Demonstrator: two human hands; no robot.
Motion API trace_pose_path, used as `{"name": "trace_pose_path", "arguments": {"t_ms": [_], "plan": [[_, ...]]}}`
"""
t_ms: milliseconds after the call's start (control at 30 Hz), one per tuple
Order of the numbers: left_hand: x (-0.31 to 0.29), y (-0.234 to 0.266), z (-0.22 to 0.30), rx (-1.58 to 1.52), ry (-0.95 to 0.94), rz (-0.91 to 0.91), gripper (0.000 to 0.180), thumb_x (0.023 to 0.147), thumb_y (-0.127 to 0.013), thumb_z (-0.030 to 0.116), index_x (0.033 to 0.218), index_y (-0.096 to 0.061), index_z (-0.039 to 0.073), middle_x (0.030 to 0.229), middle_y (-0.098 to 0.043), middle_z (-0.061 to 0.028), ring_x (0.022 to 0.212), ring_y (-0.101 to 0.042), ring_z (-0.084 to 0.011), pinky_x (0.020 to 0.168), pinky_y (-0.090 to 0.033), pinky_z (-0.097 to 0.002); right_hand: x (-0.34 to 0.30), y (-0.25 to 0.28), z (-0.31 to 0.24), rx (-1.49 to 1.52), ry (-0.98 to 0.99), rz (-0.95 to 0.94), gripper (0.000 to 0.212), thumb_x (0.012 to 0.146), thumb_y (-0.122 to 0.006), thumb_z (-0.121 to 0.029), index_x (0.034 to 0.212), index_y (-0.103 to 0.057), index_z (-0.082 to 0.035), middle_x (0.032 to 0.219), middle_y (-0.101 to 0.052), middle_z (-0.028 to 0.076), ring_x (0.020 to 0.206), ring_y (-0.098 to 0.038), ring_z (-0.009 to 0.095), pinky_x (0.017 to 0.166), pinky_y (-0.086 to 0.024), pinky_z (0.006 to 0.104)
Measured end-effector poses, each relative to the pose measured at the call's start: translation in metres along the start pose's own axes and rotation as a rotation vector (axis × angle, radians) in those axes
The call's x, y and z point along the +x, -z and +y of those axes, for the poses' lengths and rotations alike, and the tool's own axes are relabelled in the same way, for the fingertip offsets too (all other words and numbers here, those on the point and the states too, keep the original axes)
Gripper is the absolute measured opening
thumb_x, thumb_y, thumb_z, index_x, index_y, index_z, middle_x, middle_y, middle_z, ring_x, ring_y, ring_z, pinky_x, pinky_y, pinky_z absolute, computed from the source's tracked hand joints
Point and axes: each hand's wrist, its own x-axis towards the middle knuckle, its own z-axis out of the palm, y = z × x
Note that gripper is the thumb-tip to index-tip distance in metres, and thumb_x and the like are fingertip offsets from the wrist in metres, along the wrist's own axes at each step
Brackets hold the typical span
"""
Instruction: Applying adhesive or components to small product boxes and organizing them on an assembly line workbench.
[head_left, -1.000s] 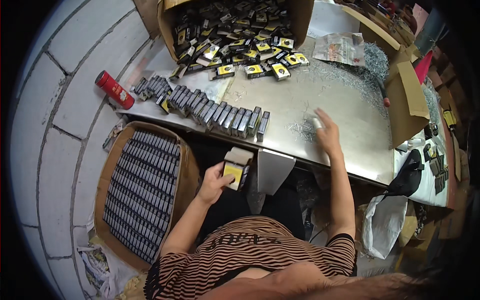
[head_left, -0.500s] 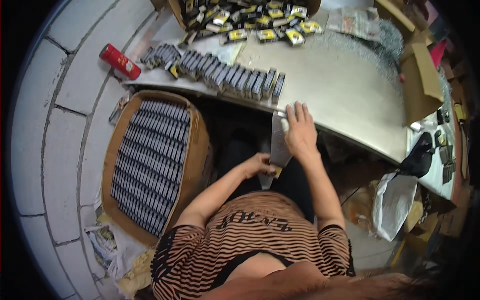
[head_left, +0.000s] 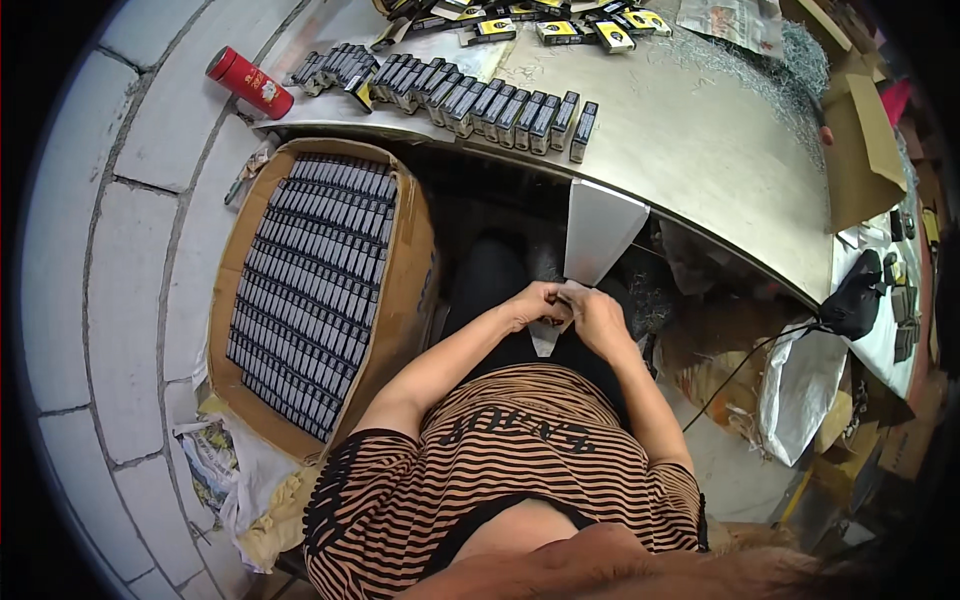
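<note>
My left hand (head_left: 535,303) and my right hand (head_left: 601,322) meet over my lap. Both have their fingers closed. A thin pale piece (head_left: 574,289) shows at the right fingertips. Whatever the left fingers grip is small and mostly covered. Just beyond the hands, a grey metal sheet (head_left: 602,228) slopes down from the table edge toward my lap, its lower end near my fingers. On the table (head_left: 700,190) beyond it stands a row of small dark boxes (head_left: 508,115) with pale grey sides.
To my left, an open cardboard carton (head_left: 408,235) holds tightly packed rows of small boxes. Loose black and yellow boxes (head_left: 490,30) lie at the back. A red can (head_left: 250,82) is at the far left. Wire shavings (head_left: 765,75) and a white sack (head_left: 800,385) are on the right.
My right hand has left the metal sheet at the table edge and come down to my left hand. The left stays over my lap. The whole view has shifted a little.
</note>
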Motion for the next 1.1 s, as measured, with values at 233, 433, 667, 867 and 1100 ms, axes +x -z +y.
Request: {"name": "trace_pose_path", "arguments": {"t_ms": [233,433,667,867,1100], "plan": [[-0.067,-0.043,0.051,-0.025,-0.607,0.279,0.058,0.085,-0.069,0.001,0.136,-0.041,-0.004,0.117,-0.061,-0.0121,0.1,-0.063,-0.0156,0.087,-0.052,-0.0279,-0.009,0.053,0.004,0.232,-0.105,0.205,0.03,0.095,-0.055,-0.014,0.12,-0.064,-0.001,0.114,-0.068,0.018,0.101,-0.066,0.027,0.088,-0.05,0.0347],[-0.096,-0.057,0.107,0.753,-1.092,0.326,0.061,0.071,-0.085,0.022,0.119,-0.053,0.002,0.102,-0.062,-0.0134,0.089,-0.066,-0.0237,0.074,-0.053,-0.0297,0.002,0.047,-0.054,1.511,0.165,-0.014,0.065,0.097,-0.05,-0.033,0.144,-0.033,0.008,0.131,-0.055,0.023,0.121,-0.055,0.028,0.102,-0.045,0.0388],[-0.076,-0.052,0.1,0.585,-0.886,0.469,0.051,0.075,-0.083,0.017,0.11,-0.049,0.002,0.084,-0.064,-0.0089,0.071,-0.066,-0.015,0.061,-0.053,-0.029,0.014,0.028,-0.036,1.299,-0.017,0.234,0.028,0.095,-0.056,-0.015,0.112,-0.066,0.004,0.108,-0.069,0.012,0.094,-0.066,0.016,0.086,-0.052,0.0283],[-0.065,-0.048,0.103,0.455,-0.726,0.433,0.055,0.078,-0.08,0.009,0.117,-0.042,0.001,0.081,-0.065,-0.0078,0.066,-0.058,-0.0055,0.055,-0.047,-0.0206,0.014,0.022,-0.02,1.192,-0.099,0.265,0.02,0.091,-0.065,-0.01,0.106,-0.071,0.001,0.096,-0.071,0.007,0.088,-0.063,0.011,0.081,-0.05,0.0254],[-0.061,-0.041,0.104,0.533,-0.662,0.338,0.069,0.077,-0.08,0.005,0.134,-0.041,0.002,0.078,-0.06,-0.0008,0.07,-0.054,-0.0029,0.06,-0.045,-0.0186,0.024,0.032,-0.001,1.158,-0.263,0.2,0.018,0.086,-0.069,-0.007,0.103,-0.071,0.001,0.087,-0.07,0.004,0.077,-0.062,0.008,0.067,-0.049,0.0212]]}}
